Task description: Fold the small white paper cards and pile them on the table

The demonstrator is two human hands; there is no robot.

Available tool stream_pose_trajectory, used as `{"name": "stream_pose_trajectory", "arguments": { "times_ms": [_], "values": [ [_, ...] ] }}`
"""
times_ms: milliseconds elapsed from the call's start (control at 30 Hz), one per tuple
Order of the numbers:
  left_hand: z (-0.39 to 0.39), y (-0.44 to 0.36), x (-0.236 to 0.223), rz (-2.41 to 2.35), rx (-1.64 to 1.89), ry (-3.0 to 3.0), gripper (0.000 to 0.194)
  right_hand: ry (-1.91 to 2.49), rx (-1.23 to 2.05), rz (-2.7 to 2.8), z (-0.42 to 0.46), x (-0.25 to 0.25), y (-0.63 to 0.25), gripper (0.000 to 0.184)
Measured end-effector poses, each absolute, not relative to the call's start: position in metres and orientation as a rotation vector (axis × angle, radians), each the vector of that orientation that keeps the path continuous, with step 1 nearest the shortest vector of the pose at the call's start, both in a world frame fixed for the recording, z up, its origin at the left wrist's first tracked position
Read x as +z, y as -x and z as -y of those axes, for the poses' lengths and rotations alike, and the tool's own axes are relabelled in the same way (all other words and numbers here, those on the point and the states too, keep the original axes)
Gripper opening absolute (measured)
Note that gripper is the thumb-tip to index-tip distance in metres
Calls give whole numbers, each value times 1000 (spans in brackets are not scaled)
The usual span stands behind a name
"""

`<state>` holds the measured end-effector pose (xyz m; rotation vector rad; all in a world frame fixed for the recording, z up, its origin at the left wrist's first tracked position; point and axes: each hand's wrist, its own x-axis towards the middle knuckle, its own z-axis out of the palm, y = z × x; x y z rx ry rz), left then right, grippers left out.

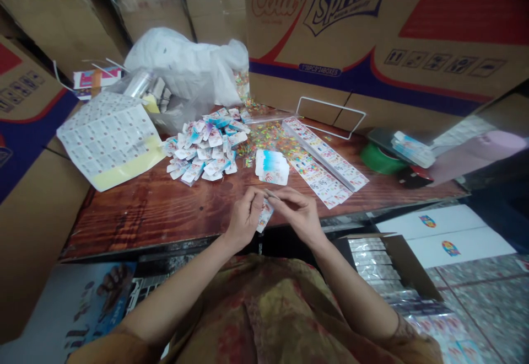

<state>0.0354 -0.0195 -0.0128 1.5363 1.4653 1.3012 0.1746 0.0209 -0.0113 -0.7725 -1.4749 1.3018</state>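
Just over the table's front edge, my left hand point(243, 218) is closed on a small white printed card point(265, 216), which hangs below the fingers. My right hand point(303, 216) meets it from the other side, its thumb and fingertips pinched at the card's top end. The fingers hide most of that upper part. Beyond my hands lies a short stack of blue-and-white cards point(273, 166). To its left is a heap of small folded blue-and-white packets point(209, 146). Loose, tiny coloured pieces point(264, 135) are spread behind the stack.
Sticker strips point(326, 168) lie right of the stack, near a white wire frame point(332, 99) and a green tape roll point(380, 159). Label sheets point(119, 138) and a white bag point(177, 63) sit left. A large carton point(413, 71) walls the back; an open box point(407, 265) stands below right.
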Motion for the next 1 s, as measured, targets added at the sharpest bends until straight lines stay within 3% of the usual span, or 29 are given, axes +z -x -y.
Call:
{"name": "stream_pose_trajectory", "arguments": {
  "times_ms": [133, 233, 500, 800, 1000],
  "values": [
    [18, -34, -10, -1486, 1301, -1509, 35, 801, 1434, 1386, -19, -12, -174, 21],
    [18, -36, -12, -1542, 1405, -1543, 28, 794, 1338, 1441, -17, -10, -174, 23],
    [20, -40, -22, -1541, 1462, -1596, 19, 824, 1223, 1464, -14, -2, -176, 11],
    [21, -37, -19, -1400, 1365, -1611, 15, 907, 1547, 1257, -21, -4, -181, 13],
    [22, -38, -18, -1428, 1329, -1589, 16, 870, 1354, 1548, -20, 6, -188, 14]
  ]
}}
